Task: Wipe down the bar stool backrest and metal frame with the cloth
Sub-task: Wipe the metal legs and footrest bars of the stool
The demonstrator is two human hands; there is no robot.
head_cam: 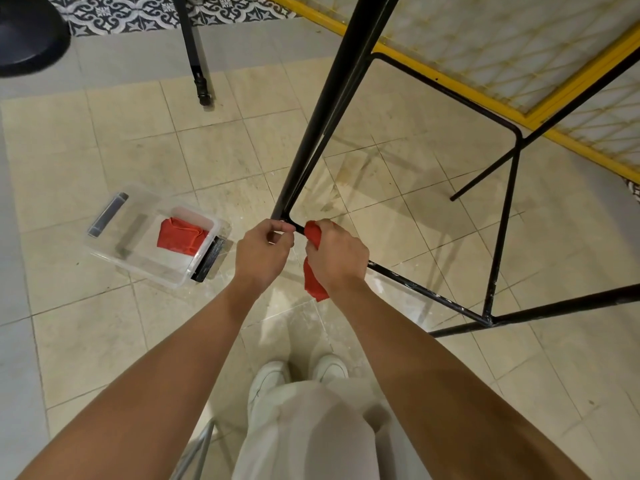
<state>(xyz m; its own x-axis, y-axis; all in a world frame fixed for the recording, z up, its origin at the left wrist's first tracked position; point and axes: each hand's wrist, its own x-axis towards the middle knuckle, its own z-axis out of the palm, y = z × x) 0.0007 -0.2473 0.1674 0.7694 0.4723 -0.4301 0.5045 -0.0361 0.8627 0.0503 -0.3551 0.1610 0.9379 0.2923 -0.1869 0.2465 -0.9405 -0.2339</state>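
Note:
The bar stool's black metal frame (pixel 429 292) stands on the tiled floor, its legs rising out of the top of the view and a low crossbar running from centre to lower right. My left hand (pixel 263 252) grips the frame at the corner where a leg meets the crossbar. Just to its right, my right hand (pixel 337 256) holds a red cloth (pixel 313 282) wrapped round the crossbar, with a tail of cloth hanging below. The backrest is out of view.
A clear plastic box (pixel 138 258) with a second red cloth (pixel 181 235) inside lies on the floor to the left. A black table leg (pixel 195 53) stands at the back, a yellow-framed mesh panel (pixel 485 95) at the right. My white shoes (pixel 298 374) are below.

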